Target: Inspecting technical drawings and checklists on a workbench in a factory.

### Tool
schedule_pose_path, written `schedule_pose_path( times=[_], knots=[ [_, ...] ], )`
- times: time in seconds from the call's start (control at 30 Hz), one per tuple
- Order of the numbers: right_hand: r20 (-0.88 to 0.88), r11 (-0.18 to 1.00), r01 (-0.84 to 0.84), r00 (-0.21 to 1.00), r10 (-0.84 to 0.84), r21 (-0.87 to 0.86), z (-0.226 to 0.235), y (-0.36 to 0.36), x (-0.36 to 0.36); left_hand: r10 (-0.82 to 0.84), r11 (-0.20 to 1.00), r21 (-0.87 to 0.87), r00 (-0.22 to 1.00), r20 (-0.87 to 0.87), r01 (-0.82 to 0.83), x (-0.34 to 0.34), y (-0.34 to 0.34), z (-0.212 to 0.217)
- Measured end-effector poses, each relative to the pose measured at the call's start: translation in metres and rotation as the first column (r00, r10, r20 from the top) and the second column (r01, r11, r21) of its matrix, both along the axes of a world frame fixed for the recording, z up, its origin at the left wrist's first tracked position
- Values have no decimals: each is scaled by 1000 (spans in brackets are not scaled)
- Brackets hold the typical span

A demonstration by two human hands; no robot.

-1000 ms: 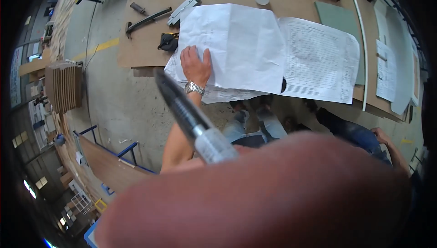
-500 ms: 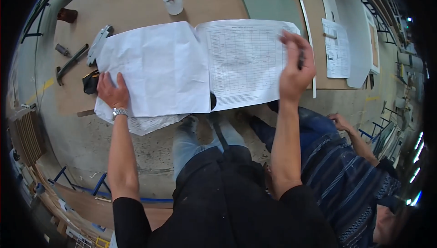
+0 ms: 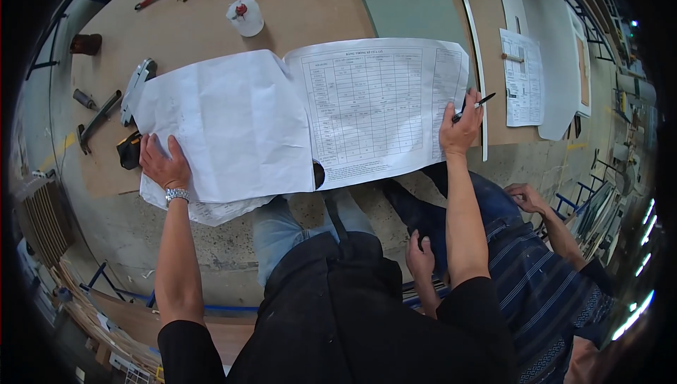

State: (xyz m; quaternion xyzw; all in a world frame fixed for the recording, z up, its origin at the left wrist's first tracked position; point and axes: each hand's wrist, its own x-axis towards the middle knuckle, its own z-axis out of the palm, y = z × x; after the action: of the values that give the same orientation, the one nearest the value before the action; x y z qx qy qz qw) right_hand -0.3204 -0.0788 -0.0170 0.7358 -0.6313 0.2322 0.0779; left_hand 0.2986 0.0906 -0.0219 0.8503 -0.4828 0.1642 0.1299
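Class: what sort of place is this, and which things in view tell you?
Probably a workshop or factory floor: a wooden workbench with metal hand tools, a bare concrete floor, and stacked boards alongside.

Your left hand (image 3: pixel 163 165) is pressing on matt white paper, a creased blank sheet (image 3: pixel 226 126), while your right hand (image 3: pixel 458 132) is resting on the smoother printed sheet (image 3: pixel 377 112), gripping a glossy black plastic pen (image 3: pixel 474 107). The bench (image 3: pixel 310 24) is showing matt brown board, the wristwatch (image 3: pixel 176 194) is glinting as polished metal, and the floor (image 3: pixel 120 243) is looking like rough, speckled concrete.
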Motion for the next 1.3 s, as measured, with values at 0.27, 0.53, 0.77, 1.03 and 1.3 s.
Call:
schedule_pose_path(
  times=[0.27, 0.53, 0.77, 1.03, 1.3],
  knots=[
    [-4, 998, 21, 1000, -21, 51, 1, 1, 1, -33, 999, 0, 999, -27, 33, 6, 3, -1],
    [26, 1000, 7, 1000, -8, 12, 7, 0, 5, -31, 999, -28, 999, -20, 31, -7, -6, 9],
    [40, 1000, 24, 999, -25, 13, 11, -1, 9, -19, 999, -27, 999, -35, 18, -5, -4, 6],
    [60, 999, 40, 997, -41, 30, 10, 1, 7, -5, 1000, -5, 999, -50, 5, -4, -3, 4],
    [56, 998, 49, 997, -51, 25, 9, 1, 8, -3, 1000, -27, 999, -32, 2, -5, -3, 5]
  ],
)
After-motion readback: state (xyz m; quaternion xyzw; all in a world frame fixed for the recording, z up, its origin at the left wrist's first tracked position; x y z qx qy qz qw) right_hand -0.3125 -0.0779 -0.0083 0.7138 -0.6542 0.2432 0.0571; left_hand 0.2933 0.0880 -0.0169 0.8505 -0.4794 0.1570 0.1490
